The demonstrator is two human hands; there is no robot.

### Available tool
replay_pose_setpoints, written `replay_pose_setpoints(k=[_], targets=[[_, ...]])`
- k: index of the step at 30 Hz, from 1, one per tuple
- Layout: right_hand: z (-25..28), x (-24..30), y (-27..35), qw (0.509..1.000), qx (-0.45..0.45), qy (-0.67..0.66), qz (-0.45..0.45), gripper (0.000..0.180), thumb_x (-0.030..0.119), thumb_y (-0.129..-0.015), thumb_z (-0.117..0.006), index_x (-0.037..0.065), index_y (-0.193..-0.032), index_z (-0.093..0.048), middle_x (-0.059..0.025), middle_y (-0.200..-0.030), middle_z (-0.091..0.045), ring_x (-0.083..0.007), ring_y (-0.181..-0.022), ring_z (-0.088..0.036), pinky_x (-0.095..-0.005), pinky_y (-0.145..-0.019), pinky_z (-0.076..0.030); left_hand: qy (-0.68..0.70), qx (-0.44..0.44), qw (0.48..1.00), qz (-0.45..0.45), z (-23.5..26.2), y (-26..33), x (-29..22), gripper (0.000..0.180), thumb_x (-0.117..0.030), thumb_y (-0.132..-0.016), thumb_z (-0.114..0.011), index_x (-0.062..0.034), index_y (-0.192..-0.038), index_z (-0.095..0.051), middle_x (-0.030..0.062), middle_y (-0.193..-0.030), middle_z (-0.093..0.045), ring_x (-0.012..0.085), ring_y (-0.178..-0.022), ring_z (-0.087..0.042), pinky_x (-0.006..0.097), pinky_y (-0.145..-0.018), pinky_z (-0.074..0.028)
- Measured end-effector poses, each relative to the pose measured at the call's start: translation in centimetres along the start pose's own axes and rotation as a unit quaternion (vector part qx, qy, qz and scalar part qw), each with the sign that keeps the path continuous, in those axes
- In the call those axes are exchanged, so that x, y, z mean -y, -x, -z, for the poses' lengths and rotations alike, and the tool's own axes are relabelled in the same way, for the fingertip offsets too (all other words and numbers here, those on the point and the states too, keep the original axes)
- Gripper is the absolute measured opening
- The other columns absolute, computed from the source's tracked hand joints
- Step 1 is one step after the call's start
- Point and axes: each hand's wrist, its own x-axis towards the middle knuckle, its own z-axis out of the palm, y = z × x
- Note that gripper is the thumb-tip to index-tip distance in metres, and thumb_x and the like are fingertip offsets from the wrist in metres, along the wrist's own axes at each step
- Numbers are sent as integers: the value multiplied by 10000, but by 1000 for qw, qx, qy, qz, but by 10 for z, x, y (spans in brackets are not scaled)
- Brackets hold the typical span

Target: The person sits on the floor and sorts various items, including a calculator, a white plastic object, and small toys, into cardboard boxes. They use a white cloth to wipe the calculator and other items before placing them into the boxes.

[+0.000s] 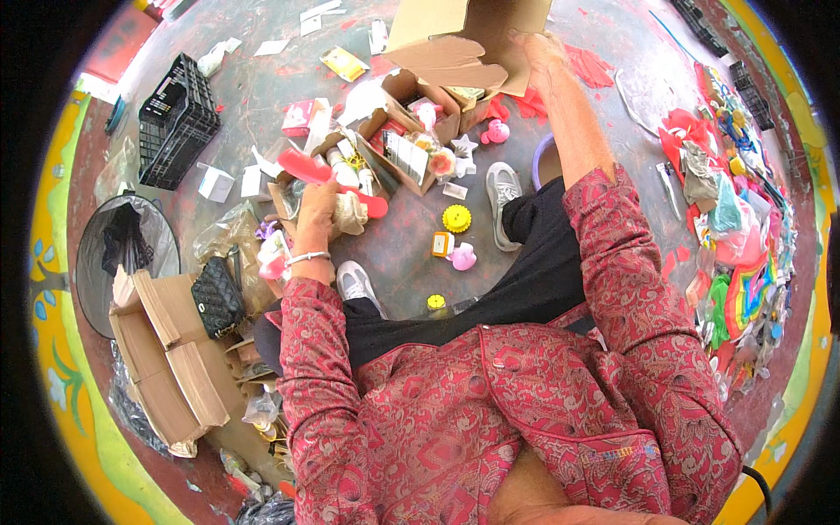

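My right hand (pixel 535 57), stretched far ahead, grips the edge of an open brown cardboard box (pixel 442 54) with a torn flap. My left hand (pixel 317 208) is closed around a long, flat red piece (pixel 302 166) with rounded ends; its exact kind I cannot make out. A crumpled tan bundle (pixel 350 213) sits against the fingers of that hand. Just beyond it stand opened cartons (pixel 411 171) filled with small goods. Between my shoes lie a yellow scalloped toy (pixel 456 218), a small orange-and-white box (pixel 442 244) and a pink toy (pixel 462 256).
A black crate (pixel 179 122) and a lined round bin (pixel 92 254) stand at left, near an empty cardboard carton (pixel 144 359) and a black quilted bag (pixel 217 297). A colourful heap of plastic scraps (pixel 739 227) spreads along the right. Red scraps (pixel 591 66) lie ahead.
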Motion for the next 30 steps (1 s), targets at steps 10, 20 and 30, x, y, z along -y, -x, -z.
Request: replay_pose_setpoints(k=[10, 20, 30], targets=[[0, 7, 12, 849, 36, 502, 164, 293, 239, -735, -525, 7, -891, -616, -191, -809, -615, -311, -796, -592, -390, -727, -440, 29, -8, 988, 151, -6, -36, 54, 203, 25, -742, -425, 72, -929, -487, 192, -757, -561, 308, -617, -604, 437, -467, -494], [-29, 15, 48, 753, 26, 618, 224, 240, 231, -763, -516, 34, -871, -599, -202, -828, -613, -365, -831, -590, -465, -740, -448, 138, -13, 975, 171, 9, -76, 68, 238, -94, -800, -458, 41, -981, -531, 148, -851, -604, 297, -731, -620, 441, -619, -524], [-32, 12, 53, 756, 24, 606, 245, 199, 210, -770, -508, 58, -862, -597, -187, -802, -613, -354, -805, -595, -460, -706, -453, 177, 13, 964, 200, 5, -71, 67, 246, -187, -827, -449, 4, -958, -531, 142, -849, -604, 304, -723, -610, 453, -635, -510]])
